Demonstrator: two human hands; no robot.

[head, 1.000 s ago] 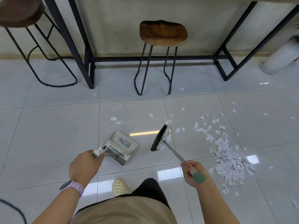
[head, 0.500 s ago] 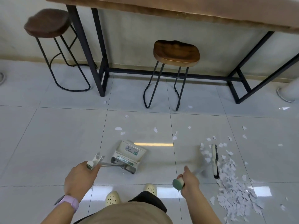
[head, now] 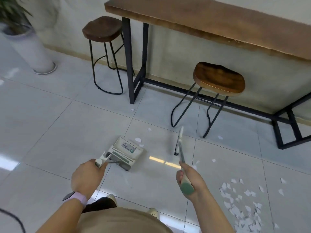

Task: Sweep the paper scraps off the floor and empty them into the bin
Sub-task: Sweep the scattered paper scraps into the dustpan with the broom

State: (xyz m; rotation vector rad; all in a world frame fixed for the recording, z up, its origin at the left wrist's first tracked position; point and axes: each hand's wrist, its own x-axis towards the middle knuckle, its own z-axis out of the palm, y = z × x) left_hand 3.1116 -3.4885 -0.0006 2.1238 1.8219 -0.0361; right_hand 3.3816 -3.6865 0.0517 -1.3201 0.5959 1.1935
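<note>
My left hand [head: 87,178] grips the dustpan [head: 126,151] handle; my right hand [head: 189,179] grips the broom [head: 179,143]. The broom has swung left from the scrap pile [head: 242,206]. I judge stray scraps come next.

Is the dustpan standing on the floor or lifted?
On the floor: the dustpan rests on the tile, its handle gripped by the left hand. Whether scraps lie inside, cannot tell.

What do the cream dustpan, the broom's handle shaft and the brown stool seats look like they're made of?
Cream dustpan: looks like moulded plastic, matt, with ribbed slots and a printed label. Broom shaft: thin and grey with a slight sheen, probably metal; motion blur leaves it uncertain. Brown stool seats: wood by the visible grain, smoothly finished, on thin black legs, likely metal.
</note>
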